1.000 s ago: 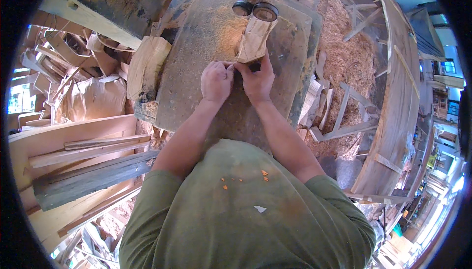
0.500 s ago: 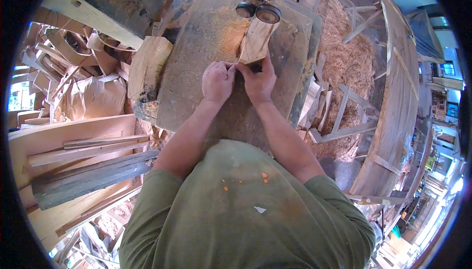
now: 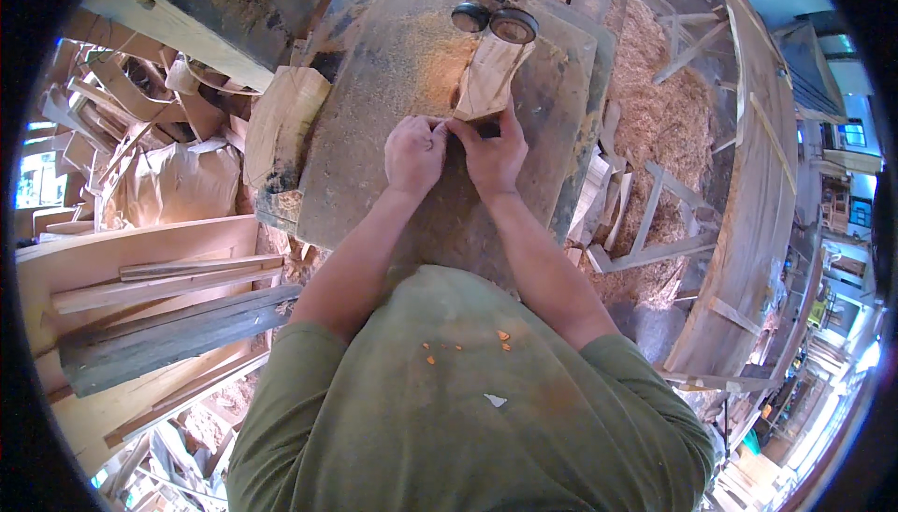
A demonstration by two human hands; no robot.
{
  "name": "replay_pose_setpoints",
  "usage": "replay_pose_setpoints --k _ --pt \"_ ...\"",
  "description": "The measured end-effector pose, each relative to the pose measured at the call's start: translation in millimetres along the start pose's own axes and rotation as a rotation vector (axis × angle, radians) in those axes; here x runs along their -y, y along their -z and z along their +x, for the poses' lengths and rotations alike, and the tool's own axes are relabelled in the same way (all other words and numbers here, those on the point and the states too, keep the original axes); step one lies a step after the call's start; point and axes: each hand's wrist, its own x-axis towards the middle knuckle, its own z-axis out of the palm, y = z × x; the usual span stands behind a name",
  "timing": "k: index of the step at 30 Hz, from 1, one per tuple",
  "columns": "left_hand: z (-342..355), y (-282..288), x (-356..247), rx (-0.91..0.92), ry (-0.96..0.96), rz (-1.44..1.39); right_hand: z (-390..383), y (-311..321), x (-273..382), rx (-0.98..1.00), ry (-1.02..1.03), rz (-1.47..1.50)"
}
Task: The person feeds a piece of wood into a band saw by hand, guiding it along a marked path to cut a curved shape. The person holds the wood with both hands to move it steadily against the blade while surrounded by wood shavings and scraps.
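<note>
A pale wooden block [image 3: 488, 72] with curved sides lies on a dusty, worn machine table [image 3: 374, 91]. Its far end reaches under two dark-rimmed rollers [image 3: 513, 26] on a bracket. At the block's near end, my right hand [image 3: 496, 152] grips the right side, thumb across the near edge. My left hand [image 3: 414, 155] has its fingers closed and pressed to the near left corner, where they meet my right thumb. Whether the left fingertips also pinch a thin sliver cannot be made out. Orange sawdust [image 3: 449, 68] lies along the block's left side.
A thick wooden piece [image 3: 283, 124] rests by the table's left edge, below a large machine body [image 3: 234, 7]. Boards [image 3: 178, 325] are stacked at left, with a heap of offcuts behind. To the right lie wood shavings [image 3: 655, 91], a wooden frame [image 3: 650, 231] and a long plank [image 3: 744, 203].
</note>
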Motion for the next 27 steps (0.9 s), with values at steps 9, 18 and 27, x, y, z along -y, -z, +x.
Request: replay_pose_setpoints --k 9,18,27 --pt "6.8 -6.3 -2.2 0.002 0.087 0.04 7.3 -1.3 5.3 0.003 -0.009 0.022" --pt "4.8 -3.9 -8.0 -0.105 0.063 -0.036 7.9 1.3 7.4 -0.025 -0.028 -0.109" --pt "2.9 -4.3 8.9 -0.055 0.022 -0.088 0.8 10.8 10.8 0.032 -0.003 -0.151"
